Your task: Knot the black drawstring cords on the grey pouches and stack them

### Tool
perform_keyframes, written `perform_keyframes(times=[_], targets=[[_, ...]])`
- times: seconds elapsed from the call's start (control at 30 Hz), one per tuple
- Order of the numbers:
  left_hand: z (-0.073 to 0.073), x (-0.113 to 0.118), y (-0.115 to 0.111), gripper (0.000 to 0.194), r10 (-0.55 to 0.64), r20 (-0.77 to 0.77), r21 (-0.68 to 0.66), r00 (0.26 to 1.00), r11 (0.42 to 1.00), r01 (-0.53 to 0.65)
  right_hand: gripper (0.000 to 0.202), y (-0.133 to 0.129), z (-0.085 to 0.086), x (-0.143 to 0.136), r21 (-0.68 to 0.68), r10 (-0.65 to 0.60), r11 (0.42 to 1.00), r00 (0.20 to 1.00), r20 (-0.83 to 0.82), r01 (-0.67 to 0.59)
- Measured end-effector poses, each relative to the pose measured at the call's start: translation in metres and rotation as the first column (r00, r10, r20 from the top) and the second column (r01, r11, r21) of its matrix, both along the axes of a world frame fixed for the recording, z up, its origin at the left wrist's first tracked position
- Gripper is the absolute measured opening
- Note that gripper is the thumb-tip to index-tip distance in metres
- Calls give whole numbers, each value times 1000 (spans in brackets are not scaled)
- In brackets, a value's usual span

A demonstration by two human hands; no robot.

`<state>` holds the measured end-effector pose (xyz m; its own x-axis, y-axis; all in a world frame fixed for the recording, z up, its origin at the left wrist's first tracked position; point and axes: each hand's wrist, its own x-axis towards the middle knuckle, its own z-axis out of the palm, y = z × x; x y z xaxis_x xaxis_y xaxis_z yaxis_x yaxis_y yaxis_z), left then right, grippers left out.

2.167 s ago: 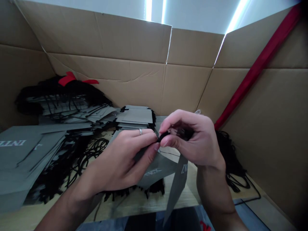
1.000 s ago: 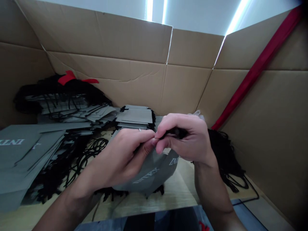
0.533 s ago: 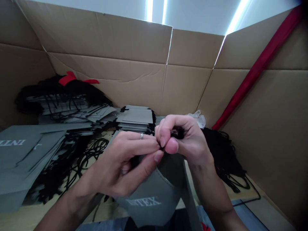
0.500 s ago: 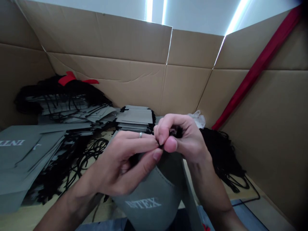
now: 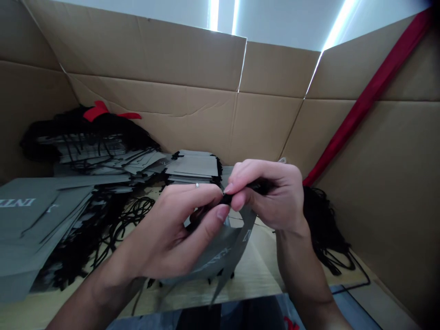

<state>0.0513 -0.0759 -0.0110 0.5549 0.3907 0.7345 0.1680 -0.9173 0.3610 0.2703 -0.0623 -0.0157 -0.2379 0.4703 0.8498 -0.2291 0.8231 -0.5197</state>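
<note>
My left hand (image 5: 182, 229), with a ring on one finger, pinches a black cord (image 5: 227, 199) between thumb and forefinger. Right beside it, my right hand (image 5: 271, 192) closes on the same black cord, and part of the cord is bunched inside its curled fingers. The fingertips of both hands nearly touch. Below them hangs a grey printed sheet (image 5: 209, 261), tilted and partly hidden behind my left hand. Its white lettering is only partly readable.
Large grey printed sheets (image 5: 20, 229) with black cords lie at the left. Behind them is a heaped pile (image 5: 92, 146) with a red strip on top. A neat grey stack (image 5: 192, 166) stands at the back middle, black cords (image 5: 323, 229) at the right, cardboard walls (image 5: 192, 110) around.
My right hand has shifted slightly right and turned. The grey sheet under my hands has swung and tilted, so its lettering is now seen at a slant and more of the wooden table shows.
</note>
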Motion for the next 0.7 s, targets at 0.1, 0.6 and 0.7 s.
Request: perform_keyframes(times=[0.1,0.6,0.7], targets=[[-1,0,2,24,-47,-22,50,999,998,48,23,-5,3,2,-96,-31,995,998,50,36],[-9,8,-1,22,-57,-21,186,998,981,60,19,-2,3,7,-229,158,960,987,-44,-164],[-8,11,-3,25,-145,39,122,989,983,139,23,1,-1,3,-272,244,926,965,-92,-260]])
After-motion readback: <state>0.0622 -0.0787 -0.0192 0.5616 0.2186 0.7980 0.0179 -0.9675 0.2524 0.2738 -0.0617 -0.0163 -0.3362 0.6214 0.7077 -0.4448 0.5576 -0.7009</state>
